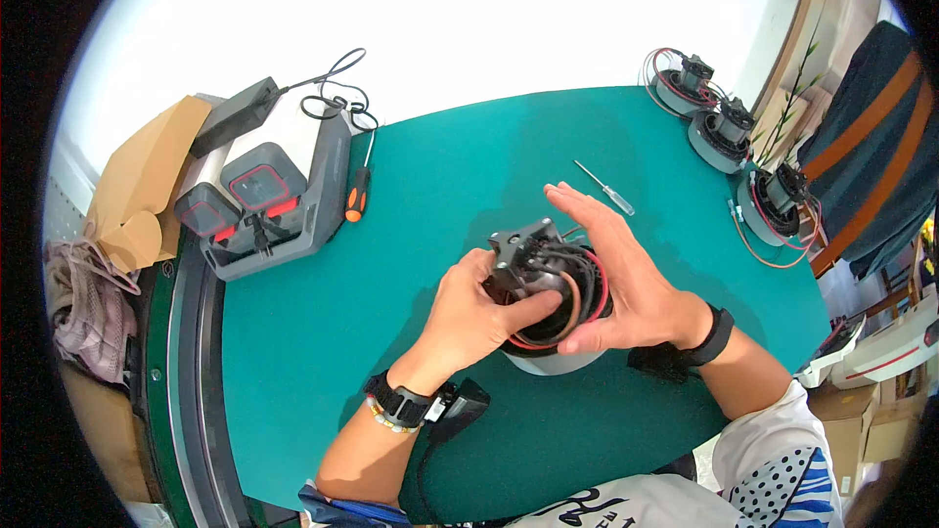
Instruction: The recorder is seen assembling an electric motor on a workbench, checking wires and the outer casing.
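In front of me on the green mat (pixel 411 215) stands a motor unit (pixel 523 246) with a black top and a round, pale base. Red, black and brown wires (pixel 589 274) loop around its right side. Wrapped around the black top is my left hand (pixel 465 311), its thumb lying across the front by the wires. My right hand (pixel 631 284) is spread along the right side of the unit, fingers stretched out and thumb apart, close to the looped wires. The hands hide part of the base.
A screwdriver with a clear handle (pixel 618 201) lies beyond my right hand. An orange-and-black screwdriver (pixel 358 198) rests beside a grey device case (pixel 328 205) at left. Several similar motor units (pixel 719 140) line the right edge. A black cabled object (pixel 465 411) lies by my left wrist.
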